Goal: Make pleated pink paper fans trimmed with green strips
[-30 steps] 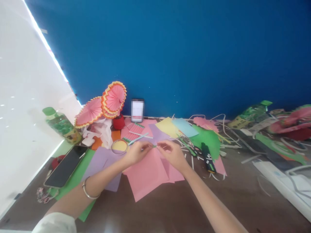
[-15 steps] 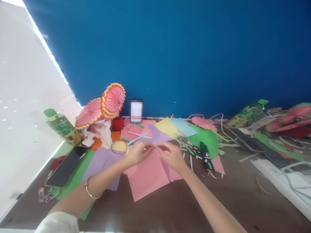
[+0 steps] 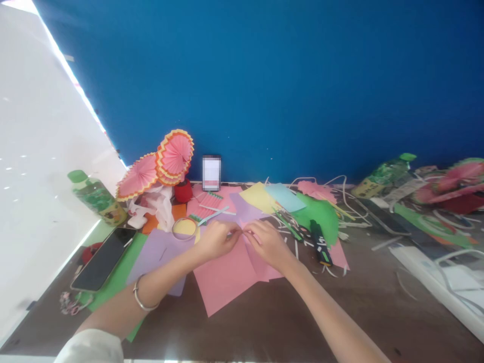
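Head view: on the dark worktop [image 3: 264, 327], the fingertips of the left hand [image 3: 219, 239] and right hand [image 3: 266, 242] are being pressed together; whether something tiny is being clamped cannot be told. At six o'clock from them, a plain, smooth pink sheet [image 3: 225, 287] is being partly hidden, one corner being pointed toward seven o'clock. Orange-and-yellow-edged pleated fans [image 3: 176, 156] are being seen toward ten o'clock.

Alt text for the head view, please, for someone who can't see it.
A person's left grip and right grip meet above pink paper; anything pinched between them is too small to make out. Beyond, at left, are pleated pink paper fans; behind, a blue wall.
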The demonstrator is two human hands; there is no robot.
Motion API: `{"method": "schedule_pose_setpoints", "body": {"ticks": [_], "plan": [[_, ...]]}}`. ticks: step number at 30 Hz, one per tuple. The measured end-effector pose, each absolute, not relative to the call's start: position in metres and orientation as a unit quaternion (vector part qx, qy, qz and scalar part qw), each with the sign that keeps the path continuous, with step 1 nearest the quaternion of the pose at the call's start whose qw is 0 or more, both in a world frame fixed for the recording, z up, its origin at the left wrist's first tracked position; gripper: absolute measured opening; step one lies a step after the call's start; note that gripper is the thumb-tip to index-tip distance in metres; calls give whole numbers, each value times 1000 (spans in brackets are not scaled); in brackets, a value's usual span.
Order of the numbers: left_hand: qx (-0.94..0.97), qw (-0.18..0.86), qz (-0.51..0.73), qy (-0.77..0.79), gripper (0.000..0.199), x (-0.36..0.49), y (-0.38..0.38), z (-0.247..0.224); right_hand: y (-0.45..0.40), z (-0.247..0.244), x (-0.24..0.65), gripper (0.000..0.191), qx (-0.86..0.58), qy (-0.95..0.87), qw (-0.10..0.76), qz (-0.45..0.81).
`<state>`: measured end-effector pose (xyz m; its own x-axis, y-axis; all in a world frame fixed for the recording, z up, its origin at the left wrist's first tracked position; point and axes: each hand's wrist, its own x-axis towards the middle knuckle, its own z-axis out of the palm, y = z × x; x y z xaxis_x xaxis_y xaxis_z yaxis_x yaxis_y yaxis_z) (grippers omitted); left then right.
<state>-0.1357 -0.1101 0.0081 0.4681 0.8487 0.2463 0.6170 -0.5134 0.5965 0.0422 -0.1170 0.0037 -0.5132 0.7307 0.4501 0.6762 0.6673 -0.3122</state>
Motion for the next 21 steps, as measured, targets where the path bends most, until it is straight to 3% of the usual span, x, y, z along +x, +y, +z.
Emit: {"method": "schedule_pose_setpoints", "body": {"ticks": [5, 15, 21], "plan": [[783, 326, 283, 448, 19, -135, -108, 10, -121, -3, 39, 20, -409, -868, 282, 7], [683, 492, 323, 432, 18, -130, -102, 8, -127, -20, 32, 12, -433, -771, 453, 116], [629, 513, 326, 485, 16, -132, -91, -6, -130, -23, 44, 10, -515, -637, 551, 160]]}}
